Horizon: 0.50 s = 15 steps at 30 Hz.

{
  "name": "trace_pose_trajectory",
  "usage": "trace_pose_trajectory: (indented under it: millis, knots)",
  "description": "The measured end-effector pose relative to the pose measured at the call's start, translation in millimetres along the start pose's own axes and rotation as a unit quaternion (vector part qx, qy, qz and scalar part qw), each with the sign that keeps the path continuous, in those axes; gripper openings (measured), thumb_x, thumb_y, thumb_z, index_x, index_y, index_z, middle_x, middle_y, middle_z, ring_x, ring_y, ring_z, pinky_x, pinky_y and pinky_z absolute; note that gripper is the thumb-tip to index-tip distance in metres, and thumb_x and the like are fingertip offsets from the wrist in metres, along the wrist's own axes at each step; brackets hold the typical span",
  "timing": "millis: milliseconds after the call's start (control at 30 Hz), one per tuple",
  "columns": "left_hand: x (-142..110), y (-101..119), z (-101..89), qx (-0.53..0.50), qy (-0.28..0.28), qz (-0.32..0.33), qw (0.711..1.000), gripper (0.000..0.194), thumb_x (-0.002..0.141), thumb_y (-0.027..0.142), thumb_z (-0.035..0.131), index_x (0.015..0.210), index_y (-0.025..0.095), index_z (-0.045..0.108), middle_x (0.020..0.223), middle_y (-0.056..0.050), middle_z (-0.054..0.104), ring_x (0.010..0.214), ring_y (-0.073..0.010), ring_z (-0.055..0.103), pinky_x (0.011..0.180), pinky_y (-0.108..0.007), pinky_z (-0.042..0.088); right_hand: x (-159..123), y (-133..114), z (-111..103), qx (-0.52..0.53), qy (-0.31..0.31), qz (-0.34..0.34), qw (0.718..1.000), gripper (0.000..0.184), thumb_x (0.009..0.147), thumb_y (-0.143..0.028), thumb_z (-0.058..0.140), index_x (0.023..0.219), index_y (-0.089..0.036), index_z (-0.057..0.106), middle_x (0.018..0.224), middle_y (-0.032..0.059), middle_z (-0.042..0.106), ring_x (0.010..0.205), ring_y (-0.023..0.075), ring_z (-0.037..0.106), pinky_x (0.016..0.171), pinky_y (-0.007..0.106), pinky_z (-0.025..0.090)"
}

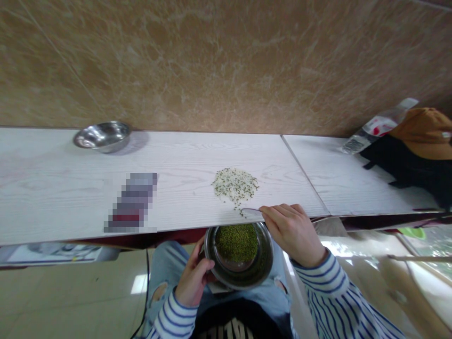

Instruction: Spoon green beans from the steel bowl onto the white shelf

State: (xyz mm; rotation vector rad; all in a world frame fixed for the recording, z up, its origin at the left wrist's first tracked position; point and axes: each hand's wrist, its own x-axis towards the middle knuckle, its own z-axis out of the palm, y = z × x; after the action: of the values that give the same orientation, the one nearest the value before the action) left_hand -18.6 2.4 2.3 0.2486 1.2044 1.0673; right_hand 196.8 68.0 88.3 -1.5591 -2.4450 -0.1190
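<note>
My left hand [195,274] is closed on the left rim of a metal bowl [266,266], its thumb over the edge. The bowl is over my lap, just below the table's front edge, and green mung beans [237,242] lie inside it. In my right hand [291,230] is a thin metal spoon [250,209], pointing left at the table edge; its handle is hidden in my fingers. Just beyond its tip is a flat pile of white rice grains mixed with mung beans [235,184], and a few beans trail from it toward the edge.
A second metal bowl [102,136] stands at the back left of the white table [183,155]. Nearer lies a pixelated flat object [132,200]. At the right, a plastic bottle [379,126] leans by a brown cap [429,132] and a black bag [406,165]. A tiled wall is behind.
</note>
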Motion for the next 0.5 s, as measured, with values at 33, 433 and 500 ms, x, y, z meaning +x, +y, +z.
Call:
trace_pose_trajectory:
  millis: [33, 433, 500]
  knots:
    - [-0.2, 0.1, 0.0, 0.001, -0.001, 0.0, 1.0, 0.066, 0.058, 0.013, 0.058, 0.122, 0.022, 0.045, 0.095, -0.004, 0.06, 0.068, -0.0162, 0.053, 0.049, -0.028, 0.047, 0.6, -0.2, 0.1, -0.001, 0.001, -0.001, 1.0, 0.022, 0.088, -0.022, 0.04, 0.102, -0.023, 0.057, 0.082, 0.0008, 0.066, 0.08, 0.0141, 0.057, 0.07, 0.03, 0.03]
    - [-2.7, 2.9, 3.7, -0.004, -0.001, -0.005, 1.0, 0.066, 0.057, 0.013, 0.058, 0.121, 0.022, 0.045, 0.089, -0.002, 0.061, 0.068, -0.0163, 0.054, 0.051, -0.029, 0.047, -3.5, -4.1, -1.2, -0.002, -0.007, -0.008, 1.0, 0.022, 0.089, -0.022, 0.039, 0.101, -0.022, 0.058, 0.08, 0.0014, 0.065, 0.078, 0.014, 0.057, 0.07, 0.03, 0.03]
    - [-3.2, 3.0, 4.6, -0.002, 0.0, -0.006, 1.0, 0.066, 0.057, 0.013, 0.057, 0.121, 0.022, 0.045, 0.09, -0.002, 0.061, 0.067, -0.0159, 0.053, 0.05, -0.029, 0.047, -3.5, -3.8, -0.9, 0.001, -0.008, -0.007, 1.0, 0.022, 0.088, -0.022, 0.04, 0.101, -0.022, 0.058, 0.08, 0.0013, 0.066, 0.079, 0.014, 0.057, 0.07, 0.03, 0.03]
